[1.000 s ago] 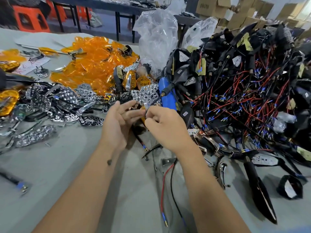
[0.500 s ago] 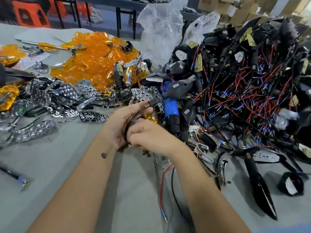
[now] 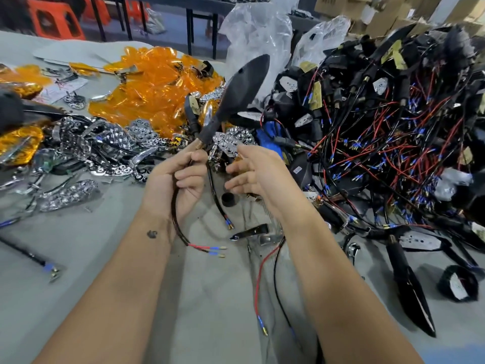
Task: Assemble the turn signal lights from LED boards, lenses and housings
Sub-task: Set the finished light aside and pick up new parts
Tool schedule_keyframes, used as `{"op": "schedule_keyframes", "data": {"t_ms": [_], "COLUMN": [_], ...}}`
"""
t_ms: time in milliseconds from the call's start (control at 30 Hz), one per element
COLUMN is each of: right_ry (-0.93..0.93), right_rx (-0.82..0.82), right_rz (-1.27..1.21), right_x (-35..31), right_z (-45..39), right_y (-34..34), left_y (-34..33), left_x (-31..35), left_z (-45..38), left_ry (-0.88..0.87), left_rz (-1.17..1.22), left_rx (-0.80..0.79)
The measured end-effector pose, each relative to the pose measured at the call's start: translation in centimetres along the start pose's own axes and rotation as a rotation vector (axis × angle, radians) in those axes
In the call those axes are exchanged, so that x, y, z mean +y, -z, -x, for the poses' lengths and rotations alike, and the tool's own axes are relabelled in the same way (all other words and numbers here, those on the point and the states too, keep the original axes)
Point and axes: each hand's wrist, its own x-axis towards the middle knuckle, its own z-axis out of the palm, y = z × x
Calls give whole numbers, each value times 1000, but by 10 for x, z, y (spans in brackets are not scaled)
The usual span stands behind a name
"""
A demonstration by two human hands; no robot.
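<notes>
Above the middle of the grey table (image 3: 215,298), seen from the head camera, my left hand (image 3: 175,185) has its fingers curled round the cable and stem of a black housing (image 3: 240,88), holding it up off the surface. The housing's long axis runs from the hand up and away to the right, its pointed tip farthest from me; its cable (image 3: 178,227) loops down past my wrist and ends in red and black leads with blue sleeves.

My right hand (image 3: 252,174) sits just right of the left one, fingers loosely spread, and something amber shows under its fingers; I cannot tell whether it is pinched or only lying behind them.

The orange lenses (image 3: 154,93) are heaped far left, the chrome reflectors (image 3: 110,143) lie in front of them, and the tangle of wired black housings (image 3: 380,127) fills the right side.

I judge the next move turns on bringing the right hand's part to the housing's open face, which looks away from me, so the left hand would have to roll the stem first.
</notes>
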Motion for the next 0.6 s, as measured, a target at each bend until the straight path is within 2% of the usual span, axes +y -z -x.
{"op": "schedule_keyframes", "data": {"t_ms": [33,100,167,333,400,467,533,600], "right_ry": [39,132,167,135,143,148,151,167], "right_rx": [-5,1,25,-1,-22,-16,13,57], "right_rz": [-26,-32,68,170,141,83,27,46], "right_x": [-1,-3,-4,6,10,14,23,35], "right_z": [-2,-7,-13,-22,-23,-24,-24,-23], "right_y": [-3,-10,-18,-43,-57,-72,-86,-95], "left_y": [-2,-4,-5,-13,-18,-20,-16,-8], "left_x": [1,4,8,30,38,43,45,45], "left_z": [0,0,4,37,45,46,41,32], "left_ry": [27,71,130,191,181,98,-131,-342], "left_rz": [-96,-450,-705,-1071,-1198,-1211,-1178,-1077], "left_rx": [47,212,289,171,263,453,626,695]}}
